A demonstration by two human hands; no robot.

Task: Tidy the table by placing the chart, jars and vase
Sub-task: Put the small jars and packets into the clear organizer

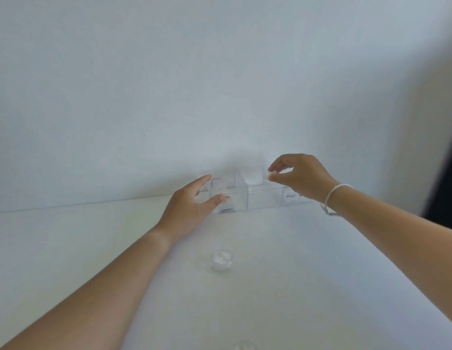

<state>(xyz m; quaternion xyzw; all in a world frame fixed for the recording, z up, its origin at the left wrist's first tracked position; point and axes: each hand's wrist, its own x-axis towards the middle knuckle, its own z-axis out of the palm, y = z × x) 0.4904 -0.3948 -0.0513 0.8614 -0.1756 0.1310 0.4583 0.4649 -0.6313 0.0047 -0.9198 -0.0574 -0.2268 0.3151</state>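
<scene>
A clear acrylic organiser (260,198) with several compartments stands against the wall at the back of the white table (68,248). My right hand (298,178) pinches a small clear jar (266,176) between thumb and fingers, above the organiser's right rear compartment. My left hand (189,205) rests with fingers spread against the organiser's left side, thumb on its front wall. Another small clear jar (222,260) with white contents stands on the table in front. A further clear round object (242,346) peeks in at the bottom edge.
A plain pale wall rises directly behind the organiser. A dark shape (444,173) fills the right edge of the view. A white cord bracelet (330,198) circles my right wrist. A small item lies inside the organiser's right front compartment (291,197).
</scene>
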